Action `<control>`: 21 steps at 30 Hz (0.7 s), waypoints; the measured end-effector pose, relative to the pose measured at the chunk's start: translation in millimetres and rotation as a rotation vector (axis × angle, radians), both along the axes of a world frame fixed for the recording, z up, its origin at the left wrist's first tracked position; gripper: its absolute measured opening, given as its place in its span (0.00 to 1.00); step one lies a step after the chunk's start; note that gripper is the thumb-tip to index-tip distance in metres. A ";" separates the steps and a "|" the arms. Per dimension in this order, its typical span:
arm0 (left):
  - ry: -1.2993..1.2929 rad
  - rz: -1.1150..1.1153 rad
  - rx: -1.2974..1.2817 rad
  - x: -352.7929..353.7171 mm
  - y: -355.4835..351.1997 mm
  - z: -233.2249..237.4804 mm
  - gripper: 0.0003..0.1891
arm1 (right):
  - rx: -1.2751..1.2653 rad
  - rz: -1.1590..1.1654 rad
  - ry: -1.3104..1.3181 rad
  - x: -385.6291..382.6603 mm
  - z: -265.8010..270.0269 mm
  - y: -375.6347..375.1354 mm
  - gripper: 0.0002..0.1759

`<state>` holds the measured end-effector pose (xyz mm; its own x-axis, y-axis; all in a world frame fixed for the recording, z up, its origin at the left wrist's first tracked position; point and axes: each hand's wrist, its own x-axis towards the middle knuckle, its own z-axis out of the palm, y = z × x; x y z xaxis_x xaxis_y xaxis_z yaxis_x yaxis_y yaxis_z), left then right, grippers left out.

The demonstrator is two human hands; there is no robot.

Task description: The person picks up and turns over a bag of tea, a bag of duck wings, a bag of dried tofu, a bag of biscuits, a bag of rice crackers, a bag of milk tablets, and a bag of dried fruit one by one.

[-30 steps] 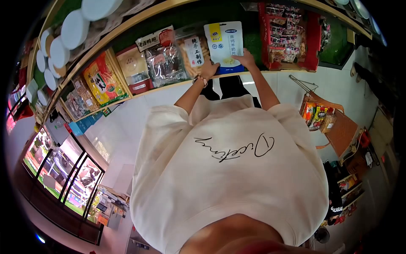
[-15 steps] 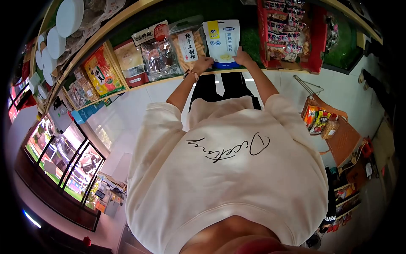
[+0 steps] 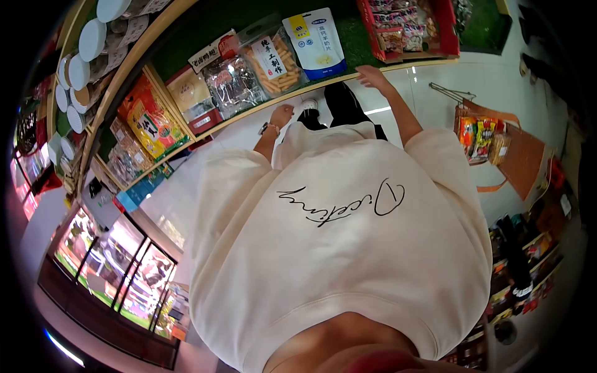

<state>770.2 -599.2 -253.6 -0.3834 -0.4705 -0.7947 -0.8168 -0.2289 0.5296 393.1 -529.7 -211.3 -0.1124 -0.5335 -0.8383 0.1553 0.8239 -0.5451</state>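
A white and blue pouch [image 3: 316, 45] with a yellow patch lies on the green-lined shelf, untouched. My right hand [image 3: 372, 78] is just off the shelf's front edge, to the right of the pouch; its fingers are stretched out and hold nothing. My left hand [image 3: 283, 114], with a watch and bracelet at the wrist, hangs lower, in front of the shelf edge. Its fingers are loosely curled with nothing visible in them. Left of the pouch lie a clear bag of pale snack sticks [image 3: 272, 62] and a clear bag of dark packets [image 3: 233, 84].
A red box [image 3: 407, 31] of small packets stands on the shelf at the right. White-lidded jars [image 3: 79, 71] line the left side. Behind me to the right, an orange-brown basket [image 3: 521, 158] holds bagged snacks. A wooden ledge [image 3: 249, 112] edges the shelf.
Both hands have let go of the white and blue pouch and drawn apart from it. It stays on the shelf, tilted slightly. The view has turned, and the shelf sits higher in it.
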 end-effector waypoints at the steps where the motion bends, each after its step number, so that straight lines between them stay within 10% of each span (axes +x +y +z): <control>1: -0.021 0.013 -0.005 11.5 1.6 -2.5 0.17 | 0.004 -0.030 0.064 -4.2 -2.4 24.3 0.23; 10: 0.155 0.105 -0.044 53.5 38.3 1.4 0.16 | 0.335 -0.365 0.311 72.4 9.6 244.6 0.28; 17: 0.014 -0.535 -0.165 112.7 66.4 -32.7 0.16 | 0.407 -0.546 0.218 233.2 -11.6 383.3 0.26; 18: -0.005 -0.613 -0.174 114.8 68.1 -30.2 0.16 | 0.106 -0.120 0.617 254.6 -47.9 431.3 0.23; 21: -0.040 -0.749 -0.168 110.6 62.5 -28.5 0.15 | 0.356 -0.581 0.658 291.3 8.6 450.6 0.21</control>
<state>880.8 -536.6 -282.1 -0.6194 -0.2121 -0.7558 -0.7416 0.4739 0.4748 684.4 -79.1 -202.7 -0.7880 0.0290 -0.6150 0.3441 0.8491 -0.4009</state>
